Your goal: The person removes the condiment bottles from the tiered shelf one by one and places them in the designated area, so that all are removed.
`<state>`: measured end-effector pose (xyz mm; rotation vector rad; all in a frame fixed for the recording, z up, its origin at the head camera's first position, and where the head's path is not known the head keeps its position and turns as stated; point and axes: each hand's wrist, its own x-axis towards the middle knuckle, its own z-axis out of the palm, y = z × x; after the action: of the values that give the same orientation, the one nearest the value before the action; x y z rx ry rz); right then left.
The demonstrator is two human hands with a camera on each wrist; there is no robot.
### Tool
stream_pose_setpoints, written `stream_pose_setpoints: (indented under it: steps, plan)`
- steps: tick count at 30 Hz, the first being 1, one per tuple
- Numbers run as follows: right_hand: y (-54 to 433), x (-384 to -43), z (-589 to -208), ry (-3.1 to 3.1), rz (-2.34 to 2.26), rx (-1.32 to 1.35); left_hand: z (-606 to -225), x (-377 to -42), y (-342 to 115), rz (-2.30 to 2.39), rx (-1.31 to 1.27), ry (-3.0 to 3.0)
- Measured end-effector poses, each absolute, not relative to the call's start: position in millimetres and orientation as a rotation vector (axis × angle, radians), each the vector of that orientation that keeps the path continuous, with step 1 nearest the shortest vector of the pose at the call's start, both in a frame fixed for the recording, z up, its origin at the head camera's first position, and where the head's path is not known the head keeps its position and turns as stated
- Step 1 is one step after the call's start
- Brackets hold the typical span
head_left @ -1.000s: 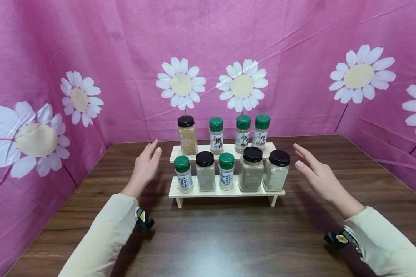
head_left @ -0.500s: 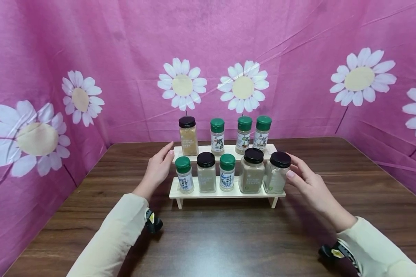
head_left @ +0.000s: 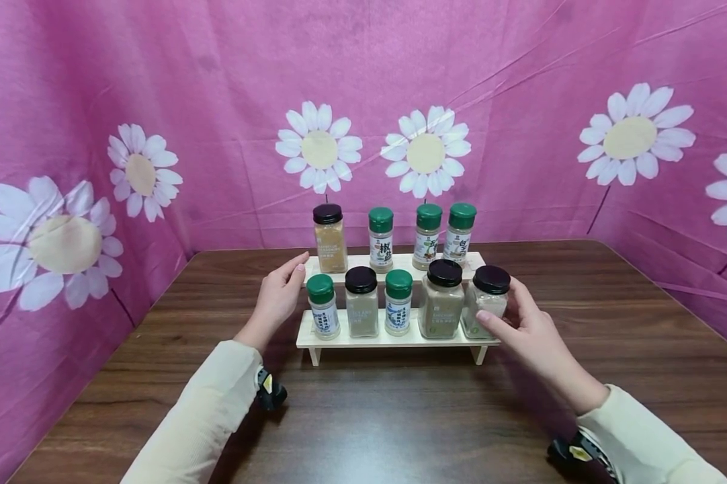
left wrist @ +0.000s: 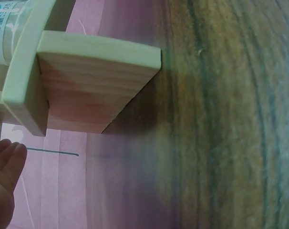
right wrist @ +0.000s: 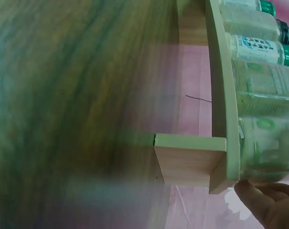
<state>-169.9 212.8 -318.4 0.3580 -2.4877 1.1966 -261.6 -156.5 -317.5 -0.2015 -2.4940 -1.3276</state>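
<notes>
Well, closest to me come two pale sleeves (head_left: 203, 396), stretched in from either side over the dark worktop (head_left: 388, 417), so the middle of the wooden rack shows unblocked between them. Short legs (head_left: 478, 354) lift its lower shelf (head_left: 400, 341) clear of the wood.

The right hand (head_left: 539, 339) grasps the end jar (head_left: 486, 301), black-lidded, upright at the right end of that shelf: thumb low across its front, fingers round its outer side. I'd guess the hold goes on the body rather than the lid because the shelf's end leaves room there. Just beside it stands a wide jar (head_left: 441, 306); whether they touch I can't tell. Further left come a green-capped bottle (head_left: 398, 309), a grey-brown jar (head_left: 362, 312) and another small bottle (head_left: 324, 316), labels forward, probably for easy reading.

A little deeper, the left hand (head_left: 277, 292) grips nothing I can see, fingers fairly straight beside the left end of the upper shelf (head_left: 404, 262). Perhaps it's there to steady the rack; contact I can't make out.

That shelf sits higher, presumably so its tan-filled jar (head_left: 330, 245) and three green-topped bottles (head_left: 381, 245) show over the front row. Behind everything hangs pink cloth (head_left: 363, 54) with white daisies (head_left: 319, 149).
</notes>
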Motion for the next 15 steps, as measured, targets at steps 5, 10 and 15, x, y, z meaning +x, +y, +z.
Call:
stream_pose_setpoints:
  steps: [5,10,15]
  plan:
    - [207.7,-173.1,-321.4,-2.472,1.124,0.352,-319.3,-261.3,-155.0,-1.364,-0.194,-2.451]
    - [203.9,-173.5,-320.4,-2.476,1.027,0.321,-319.3,-260.4,-152.2,-1.399,-0.177,-2.425]
    - [201.9,-172.7,-321.8,-2.459,1.034,0.310,-319.7,-260.7,-150.5,-1.409,-0.164,-2.434]
